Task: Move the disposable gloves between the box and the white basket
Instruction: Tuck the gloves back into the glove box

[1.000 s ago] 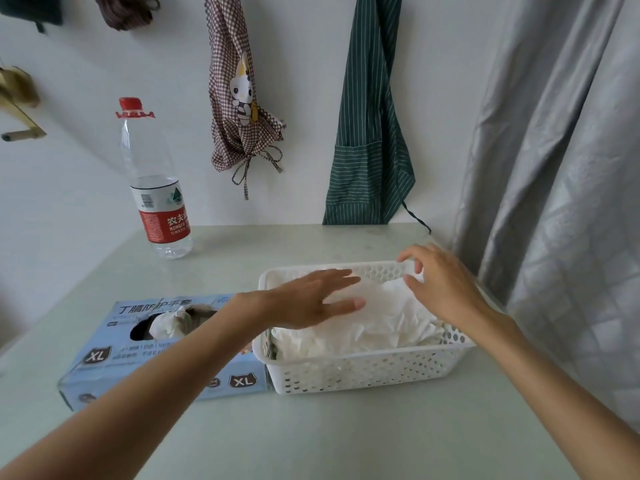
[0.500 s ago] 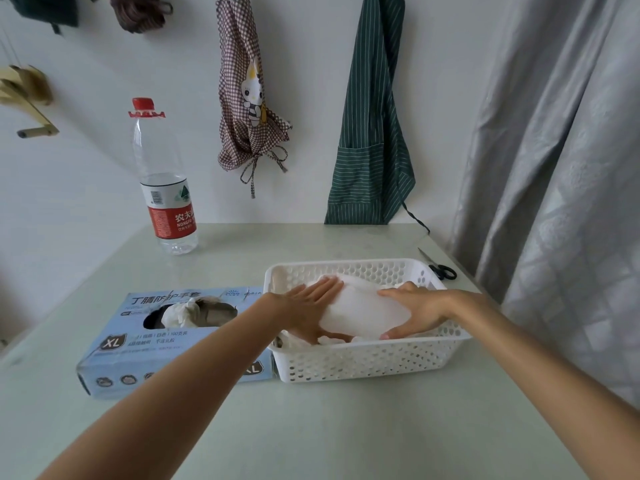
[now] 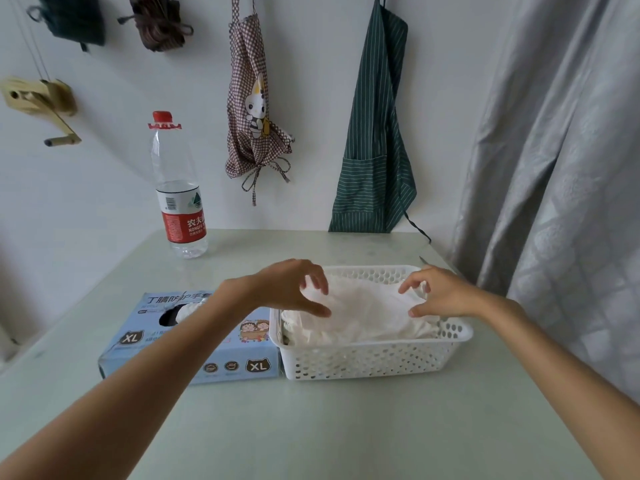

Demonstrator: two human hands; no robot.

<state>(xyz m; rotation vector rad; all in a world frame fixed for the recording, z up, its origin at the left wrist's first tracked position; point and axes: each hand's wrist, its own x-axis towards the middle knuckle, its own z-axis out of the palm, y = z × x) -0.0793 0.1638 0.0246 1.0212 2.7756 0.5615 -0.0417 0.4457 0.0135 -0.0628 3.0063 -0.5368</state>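
Observation:
A heap of white disposable gloves (image 3: 365, 311) fills the white perforated basket (image 3: 374, 362) at the table's middle right. My left hand (image 3: 291, 289) curls over the heap's left end, thumb and fingers pinching glove material. My right hand (image 3: 441, 294) grips the heap's right end the same way. The blue XL glove box (image 3: 239, 362) lies flat against the basket's left side. A white glove pokes from its top opening (image 3: 180, 311), partly hidden by my left forearm.
A water bottle with a red cap (image 3: 180, 202) stands at the back left of the pale green table (image 3: 311, 427). A scissors tip (image 3: 423, 260) shows behind the basket. Aprons hang on the wall behind, and a grey curtain (image 3: 561, 202) borders the right side.
Both hands first came down flat onto the glove heap and pressed it. Now they have risen a little, with fingers curled around the heap's two ends.

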